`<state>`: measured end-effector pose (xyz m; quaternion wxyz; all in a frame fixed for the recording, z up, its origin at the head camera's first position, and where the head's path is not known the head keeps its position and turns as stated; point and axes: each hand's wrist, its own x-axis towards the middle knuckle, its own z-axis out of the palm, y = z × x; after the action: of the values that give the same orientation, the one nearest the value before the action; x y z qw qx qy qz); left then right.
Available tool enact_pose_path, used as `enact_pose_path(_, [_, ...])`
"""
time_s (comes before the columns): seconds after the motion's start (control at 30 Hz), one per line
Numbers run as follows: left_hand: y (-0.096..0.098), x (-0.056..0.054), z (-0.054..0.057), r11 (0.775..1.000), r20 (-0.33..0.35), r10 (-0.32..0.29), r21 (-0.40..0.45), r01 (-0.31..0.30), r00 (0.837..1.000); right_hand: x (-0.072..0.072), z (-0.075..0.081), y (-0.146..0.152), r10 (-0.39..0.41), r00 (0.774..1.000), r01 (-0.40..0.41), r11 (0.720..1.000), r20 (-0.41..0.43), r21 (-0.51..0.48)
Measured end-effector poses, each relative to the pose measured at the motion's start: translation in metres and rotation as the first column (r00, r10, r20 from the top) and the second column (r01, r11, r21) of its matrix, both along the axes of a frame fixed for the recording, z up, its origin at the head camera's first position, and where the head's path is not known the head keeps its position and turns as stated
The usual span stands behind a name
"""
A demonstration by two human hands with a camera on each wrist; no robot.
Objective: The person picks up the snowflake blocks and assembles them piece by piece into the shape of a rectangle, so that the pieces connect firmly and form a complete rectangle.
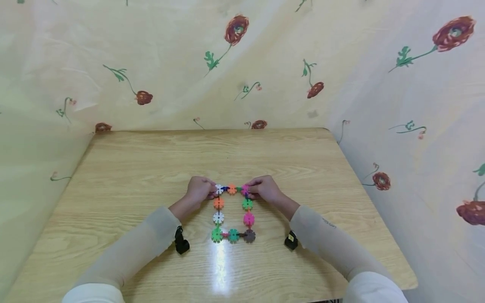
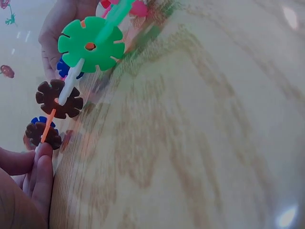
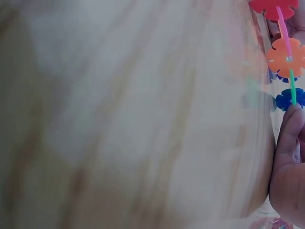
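A rectangular frame of linked plastic snowflake discs lies in the middle of the head view, its left and right sides running towards me. My left hand (image 1: 200, 190) pinches the far left corner at a white disc (image 1: 218, 190). At the far right corner my right hand (image 1: 266, 188) grips a pink disc (image 1: 244, 189), its fingers partly covering it. Between them sits an orange disc (image 1: 232, 189). The near corners are a green disc (image 1: 217, 235) and a dark grey disc (image 1: 249, 235). The left wrist view shows a large green disc (image 2: 70, 45) close up; the right wrist view, a blue disc (image 3: 283, 101) at the fingertips.
The wood-grain table (image 1: 151, 160) spreads around the frame. Flowered cloth (image 1: 170, 63) hangs behind it and along both sides. A black wrist device (image 1: 182, 242) hangs below the left sleeve, another black device (image 1: 291, 240) below the right.
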<state>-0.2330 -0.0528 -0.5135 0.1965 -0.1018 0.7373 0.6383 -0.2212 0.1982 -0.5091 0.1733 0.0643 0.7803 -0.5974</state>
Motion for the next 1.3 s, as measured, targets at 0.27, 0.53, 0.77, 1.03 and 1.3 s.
enact_pose_path(0.27, [-0.002,-0.002,-0.002,0.999,-0.009,-0.029,0.013,0.029,1.000,-0.002,-0.001,0.002,0.015,1.000,-0.015,1.000,-0.002,0.000])
enact_pose_path(0.53, [-0.009,-0.006,0.000,0.995,0.010,-0.087,0.043,0.086,0.996,-0.005,0.003,0.004,0.077,0.997,-0.077,0.997,0.026,-0.002])
enact_pose_path(0.77, [-0.016,-0.007,0.002,0.991,0.027,-0.135,0.027,0.134,0.991,-0.007,0.020,0.013,0.113,0.993,-0.115,0.992,0.044,0.044])
enact_pose_path(1.03, [-0.023,-0.010,0.015,0.964,0.018,-0.238,-0.118,0.239,0.971,0.013,0.028,0.013,0.202,0.979,-0.196,0.924,0.016,0.328])
enact_pose_path(1.3, [-0.015,-0.015,0.023,0.841,-0.144,-0.441,-0.410,0.353,0.886,0.030,0.016,-0.009,0.217,0.963,-0.121,0.874,-0.157,0.470])
